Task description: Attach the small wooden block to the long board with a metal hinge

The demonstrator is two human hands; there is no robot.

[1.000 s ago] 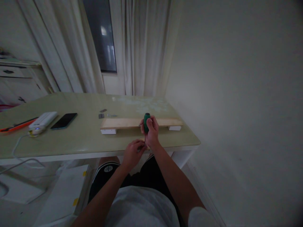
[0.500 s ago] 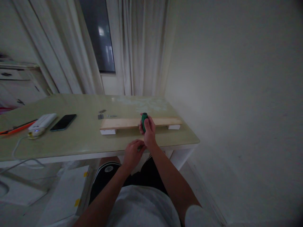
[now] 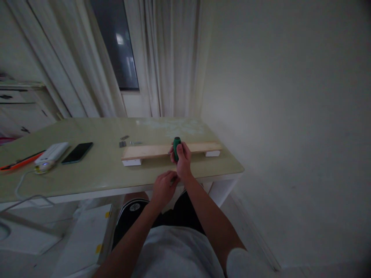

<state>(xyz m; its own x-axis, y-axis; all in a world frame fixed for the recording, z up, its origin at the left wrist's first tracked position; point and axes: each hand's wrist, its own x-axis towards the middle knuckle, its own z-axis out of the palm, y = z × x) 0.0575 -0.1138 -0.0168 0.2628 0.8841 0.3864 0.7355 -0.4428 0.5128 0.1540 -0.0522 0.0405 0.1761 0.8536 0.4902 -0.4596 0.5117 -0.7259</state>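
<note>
My right hand is wrapped round the green handle of a screwdriver, which stands upright at the table's near edge. My left hand is pinched just below it, around the screwdriver's tip; what its fingers grip is too small to make out. Behind both hands a long wooden board rests on two small white blocks on the pale green table.
A black phone, a white power bank with a cable, and an orange tool lie at the left. Small metal parts sit behind the board. Curtains, a window and a bare wall stand behind and to the right.
The view has shifted slightly. My right hand and the screwdriver have moved a little left and back; my left hand keeps its pinch below.
</note>
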